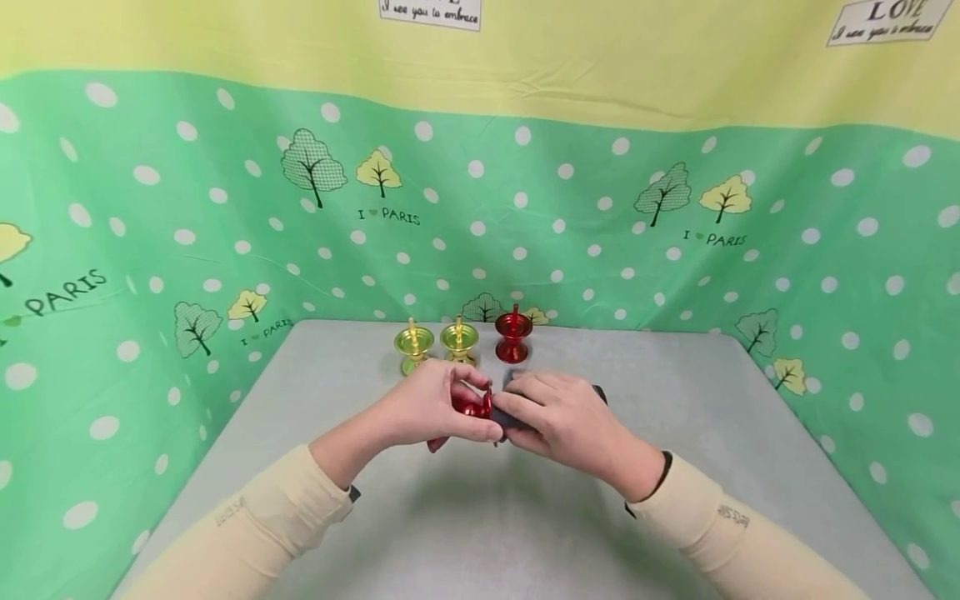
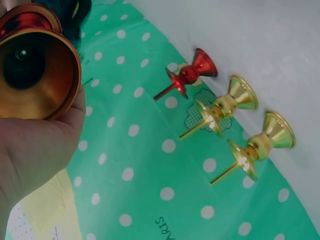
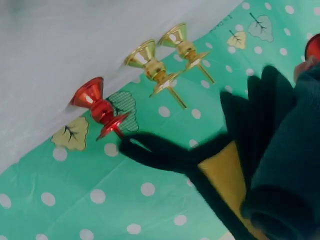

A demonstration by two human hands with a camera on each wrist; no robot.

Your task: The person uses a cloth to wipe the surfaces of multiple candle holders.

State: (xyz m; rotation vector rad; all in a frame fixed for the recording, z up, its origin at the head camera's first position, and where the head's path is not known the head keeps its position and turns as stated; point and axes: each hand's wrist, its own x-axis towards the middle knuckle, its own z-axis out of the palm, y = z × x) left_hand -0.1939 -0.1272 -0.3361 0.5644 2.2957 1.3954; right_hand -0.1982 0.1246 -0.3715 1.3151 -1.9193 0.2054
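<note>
Two gold holders and one red holder stand upright on the gray table, while nearer you your left hand grips a tipped red candle holder and your right hand clasps a dark cloth at its dish end.

“I,” a green heart and “PARIS” repeat across the green backdrop, with the tilted letters “ARIS” visible at the bottom of the left wrist view. On the yellow band above, a white right-hand panel reads “LOVE” and “I see you to embrace,” the latter line also legible on a second panel. Dark lettering on both cream sleeves is illegible.
</note>
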